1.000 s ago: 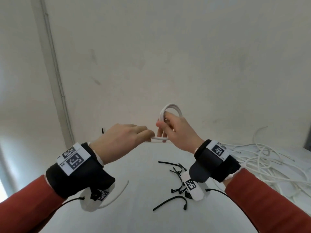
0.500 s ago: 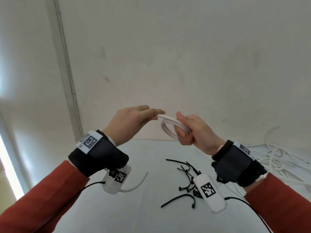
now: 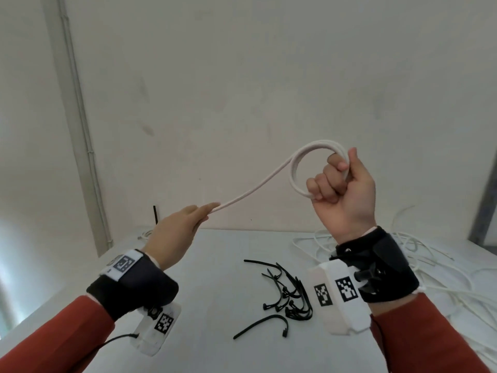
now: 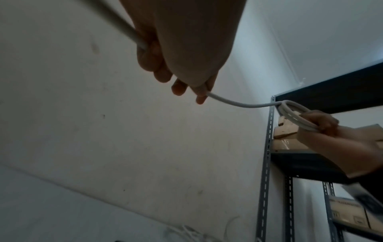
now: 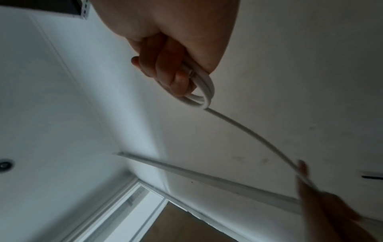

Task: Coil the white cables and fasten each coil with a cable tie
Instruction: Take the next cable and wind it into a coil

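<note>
Concealment first: my right hand (image 3: 344,189), raised at the right of the head view, is closed in a fist round the coil (image 3: 314,144). Its curled fingers cover the lower right of the loop, so I cannot count the turns with certainty. My left hand (image 3: 174,235), lower and left of centre, shows only its back there. The dim left wrist view shows its thumb and fingertips pinching the white cable (image 3: 252,187) that runs up to the coil. A pale bar entering that hand from the upper left of the left wrist view cannot be identified. The loose cables (image 3: 441,267) on the surface (image 3: 215,278) are cut off at the right edge. The black cable ties (image 3: 285,294) lie between my wrists. Half a second earlier both hands met at the coil; now they are well apart, with a strand drawn out between them.
</note>
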`<state>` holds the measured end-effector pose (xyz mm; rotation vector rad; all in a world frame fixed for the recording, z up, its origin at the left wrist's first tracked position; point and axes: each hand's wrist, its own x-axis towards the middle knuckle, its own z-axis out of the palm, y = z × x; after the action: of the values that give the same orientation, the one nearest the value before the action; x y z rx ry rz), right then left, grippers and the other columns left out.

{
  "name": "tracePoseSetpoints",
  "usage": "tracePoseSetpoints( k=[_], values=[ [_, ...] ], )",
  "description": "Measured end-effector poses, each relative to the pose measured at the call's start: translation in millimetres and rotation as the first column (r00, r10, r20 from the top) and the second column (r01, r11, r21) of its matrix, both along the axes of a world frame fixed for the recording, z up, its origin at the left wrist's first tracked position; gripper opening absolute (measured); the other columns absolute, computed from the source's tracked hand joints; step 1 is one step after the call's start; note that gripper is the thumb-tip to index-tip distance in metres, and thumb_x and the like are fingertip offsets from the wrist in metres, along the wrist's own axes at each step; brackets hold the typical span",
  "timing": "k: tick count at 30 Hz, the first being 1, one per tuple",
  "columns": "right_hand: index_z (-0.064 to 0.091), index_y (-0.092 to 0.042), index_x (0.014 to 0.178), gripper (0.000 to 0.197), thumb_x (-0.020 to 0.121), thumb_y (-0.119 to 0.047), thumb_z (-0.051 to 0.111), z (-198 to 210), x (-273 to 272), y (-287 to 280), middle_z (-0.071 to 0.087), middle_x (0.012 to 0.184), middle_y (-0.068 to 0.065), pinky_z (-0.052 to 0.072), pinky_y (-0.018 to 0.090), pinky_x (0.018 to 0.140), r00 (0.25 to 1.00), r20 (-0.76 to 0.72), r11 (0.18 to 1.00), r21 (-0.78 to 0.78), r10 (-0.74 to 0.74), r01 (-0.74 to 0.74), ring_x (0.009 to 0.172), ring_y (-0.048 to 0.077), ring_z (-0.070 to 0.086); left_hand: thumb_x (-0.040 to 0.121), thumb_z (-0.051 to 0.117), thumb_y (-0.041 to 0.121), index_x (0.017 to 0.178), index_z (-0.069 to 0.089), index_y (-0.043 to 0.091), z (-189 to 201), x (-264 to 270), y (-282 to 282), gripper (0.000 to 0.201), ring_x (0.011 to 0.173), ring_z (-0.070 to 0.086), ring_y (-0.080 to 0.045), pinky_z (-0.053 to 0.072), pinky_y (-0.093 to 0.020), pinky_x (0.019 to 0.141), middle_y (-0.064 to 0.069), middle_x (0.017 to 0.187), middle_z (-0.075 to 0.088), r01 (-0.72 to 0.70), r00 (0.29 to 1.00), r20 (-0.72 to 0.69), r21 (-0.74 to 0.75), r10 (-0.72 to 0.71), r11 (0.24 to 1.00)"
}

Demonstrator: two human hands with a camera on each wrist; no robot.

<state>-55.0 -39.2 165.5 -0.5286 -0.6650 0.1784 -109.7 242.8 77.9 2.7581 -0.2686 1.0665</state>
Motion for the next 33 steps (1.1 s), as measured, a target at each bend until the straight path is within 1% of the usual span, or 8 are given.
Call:
tracePoseSetpoints(
  k=[11, 14, 16, 18, 21, 25, 28, 33],
  values=[
    [0.045, -0.013, 0.082, 0.029, 0.104, -0.026, 0.031, -13, 34, 4, 0.039, 0.056, -0.004, 0.031, 0.025, 0.056, 0.957, 0.073, 0.959, 0.012, -0.282, 0.281, 0.049, 0.012, 0.035, 0.069, 0.069, -0.007, 0.128, 0.054, 0.025, -11, -28, -42, 0.068, 0.070, 0.067, -0.010, 0.045, -0.021, 0.048, 0.010, 0.099, 0.068, 0.125, 0.986, -0.146, 0.373, -0.075, 0.919],
    [0.041, -0.012, 0.084, 0.023, 0.105, -0.017, 0.032, -19, 40, 7, 0.043, 0.056, -0.006, 0.035, 0.023, 0.055, 0.831, 0.252, 0.826, -0.160, -0.496, 0.541, 0.050, 0.011, 0.036, 0.072, 0.063, -0.010, 0.127, 0.052, 0.026, 0, -36, -47, 0.067, 0.071, 0.067, -0.009, 0.049, -0.021, 0.050, 0.010, 0.099, 0.068, 0.193, 0.975, -0.175, 0.353, -0.138, 0.916],
    [0.042, -0.012, 0.086, 0.020, 0.104, -0.015, 0.034, -27, 40, 6, 0.046, 0.061, -0.002, 0.039, 0.023, 0.056, 0.704, 0.440, 0.652, -0.295, -0.557, 0.699, 0.052, 0.011, 0.040, 0.065, 0.072, -0.007, 0.120, 0.054, 0.029, 9, -42, -47, 0.068, 0.066, 0.063, 0.001, 0.031, -0.003, 0.046, 0.015, 0.092, 0.067, 0.197, 0.975, -0.169, 0.378, -0.142, 0.905],
    [0.044, -0.010, 0.088, 0.017, 0.103, -0.016, 0.037, -35, 40, 2, 0.052, 0.065, 0.001, 0.044, 0.026, 0.057, 0.583, 0.632, 0.480, -0.353, -0.511, 0.803, 0.052, 0.014, 0.046, 0.059, 0.078, -0.006, 0.114, 0.058, 0.029, 17, -45, -46, 0.068, 0.061, 0.059, 0.006, 0.014, 0.001, 0.042, 0.019, 0.086, 0.066, 0.181, 0.981, -0.140, 0.407, -0.134, 0.895],
    [0.047, -0.013, 0.091, 0.017, 0.101, -0.024, 0.040, -46, 41, -2, 0.062, 0.069, -0.003, 0.049, 0.037, 0.058, 0.327, 0.916, 0.165, -0.295, -0.234, 0.941, 0.054, 0.019, 0.056, 0.067, 0.072, -0.009, 0.116, 0.053, 0.030, 27, -46, -41, 0.065, 0.062, 0.060, 0.000, 0.036, -0.010, 0.046, 0.017, 0.087, 0.064, 0.242, 0.967, -0.167, 0.383, -0.191, 0.892],
    [0.049, -0.004, 0.106, 0.031, 0.101, -0.033, 0.038, -55, 37, -6, 0.063, 0.076, 0.010, 0.040, 0.037, 0.055, 0.167, 0.956, -0.079, -0.152, 0.243, 0.985, 0.064, 0.033, 0.058, 0.064, 0.073, -0.008, 0.115, 0.048, 0.033, 37, -43, -33, 0.070, 0.063, 0.061, -0.001, 0.041, -0.016, 0.047, 0.018, 0.089, 0.064, 0.210, 0.978, -0.098, 0.486, -0.186, 0.848],
    [0.047, -0.008, 0.107, 0.034, 0.102, -0.037, 0.031, -59, 29, -8, 0.055, 0.076, 0.007, 0.031, 0.033, 0.059, 0.178, 0.892, -0.137, -0.132, 0.416, 0.982, 0.068, 0.031, 0.052, 0.057, 0.075, -0.003, 0.106, 0.052, 0.029, 47, -38, -29, 0.063, 0.060, 0.062, -0.009, 0.042, -0.020, 0.037, 0.015, 0.081, 0.063, 0.174, 0.978, -0.019, 0.621, -0.207, 0.764],
    [0.047, -0.022, 0.073, 0.056, 0.089, -0.058, 0.007, -63, 13, -10, 0.049, 0.056, -0.011, 0.028, 0.023, 0.054, 0.268, 0.907, 0.047, -0.298, 0.325, 0.953, 0.051, 0.008, 0.041, 0.055, 0.060, -0.005, 0.092, 0.062, 0.022, 64, -25, -27, 0.046, 0.056, 0.057, -0.021, 0.044, -0.028, 0.048, 0.007, 0.071, 0.062, 0.060, 0.977, 0.100, 0.718, -0.189, 0.693]
  ],
)
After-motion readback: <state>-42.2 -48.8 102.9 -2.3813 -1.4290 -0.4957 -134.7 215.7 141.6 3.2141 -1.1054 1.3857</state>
